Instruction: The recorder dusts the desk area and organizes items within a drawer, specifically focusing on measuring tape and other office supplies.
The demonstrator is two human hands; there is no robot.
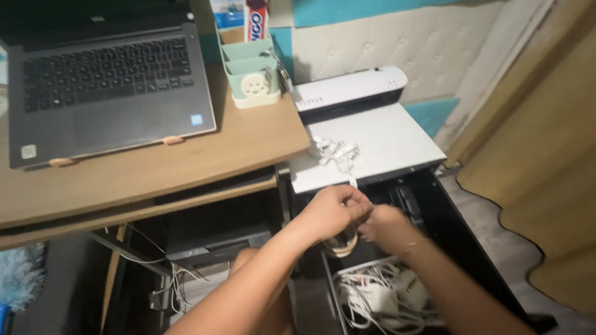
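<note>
Beside the wooden desk (186,155), left hand (332,211) and right hand (388,226) close together, left fingers curled around a roll of tape (341,243), right grip unclear, white cable tangle (379,298) below, bundled white cord (334,152) on printer (372,139) above, laptop (105,87) well off left.

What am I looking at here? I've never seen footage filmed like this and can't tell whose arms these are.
The camera sits on a person's head and looks down, so both bare arms belong to the wearer. The left hand and right hand meet over a small roll, apparently tape; its fingers pinch something, though which hand grips the roll is unclear. Below is an open black drawer holding white cables and adapters. Behind it a white printer carries a bundle of white cord. On the wooden desk sit a grey laptop and a pale green organiser.
</note>
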